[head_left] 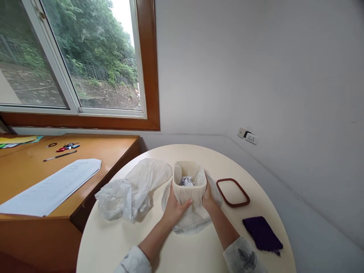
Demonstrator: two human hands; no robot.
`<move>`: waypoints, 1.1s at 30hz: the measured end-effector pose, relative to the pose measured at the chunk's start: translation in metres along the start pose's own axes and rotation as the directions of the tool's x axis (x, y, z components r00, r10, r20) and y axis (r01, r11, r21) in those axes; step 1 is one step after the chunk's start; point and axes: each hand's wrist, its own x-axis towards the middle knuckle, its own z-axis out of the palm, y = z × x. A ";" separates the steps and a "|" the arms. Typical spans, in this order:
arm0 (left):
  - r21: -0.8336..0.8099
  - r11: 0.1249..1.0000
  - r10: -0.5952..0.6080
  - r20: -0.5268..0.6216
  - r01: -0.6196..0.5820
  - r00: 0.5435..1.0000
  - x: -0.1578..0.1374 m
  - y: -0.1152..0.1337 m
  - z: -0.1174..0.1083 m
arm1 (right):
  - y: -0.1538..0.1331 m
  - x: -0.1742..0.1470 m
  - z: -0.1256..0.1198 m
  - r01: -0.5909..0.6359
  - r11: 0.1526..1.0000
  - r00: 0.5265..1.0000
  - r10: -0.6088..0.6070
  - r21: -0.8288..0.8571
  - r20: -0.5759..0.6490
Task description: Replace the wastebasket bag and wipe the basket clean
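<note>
A small cream-coloured bin (189, 192) stands upright on the round table, lined with a thin translucent plastic bag (196, 223) whose edge is folded out over the rim and spreads around the outside. Crumpled silvery-white material (187, 181) lies inside it. My left hand (176, 207) grips the bin's left side, thumb across the front over the liner. On the right side my right hand (209, 196) presses against the bin, its fingers partly hidden behind it. A reddish-brown rounded-square ring (233, 205) lies flat just right of the bin.
Left of the bin sits a crumpled white plastic bag (127, 191). A folded dark purple cloth (263, 233) lies near the right edge of the round table (113, 250). The wooden desk (116, 146) at left holds paper sheets (54, 185), a pen (59, 156) and keys (68, 147).
</note>
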 end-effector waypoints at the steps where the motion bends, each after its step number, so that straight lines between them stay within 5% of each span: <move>1: 0.002 1.000 0.003 0.003 -0.003 1.000 0.000 0.000 0.000 | 0.000 0.000 0.000 -0.008 0.999 1.000 0.009 -0.049 0.007; 8: 0.025 0.999 -0.026 0.063 0.024 0.998 0.001 0.006 -0.007 | 0.009 -0.005 -0.006 0.110 0.876 0.994 -0.107 -0.470 0.032; 18: 0.088 0.994 -0.089 0.263 0.068 0.961 0.011 0.034 -0.052 | -0.014 -0.031 -0.039 0.121 0.773 0.987 -0.159 -0.623 -0.005; 23: 0.137 0.984 -0.141 0.199 0.115 0.970 -0.002 0.044 -0.074 | -0.032 -0.042 -0.056 0.129 0.665 0.966 -0.253 -0.736 -0.059; 28: 0.071 0.985 -0.166 0.147 0.157 0.975 -0.018 0.045 -0.055 | -0.030 -0.039 -0.057 0.211 0.756 0.945 -0.319 -0.620 -0.067; 33: 0.060 0.995 -0.086 0.074 0.081 0.994 -0.018 0.045 -0.018 | -0.021 -0.040 -0.046 0.175 0.903 0.982 -0.129 -0.392 0.141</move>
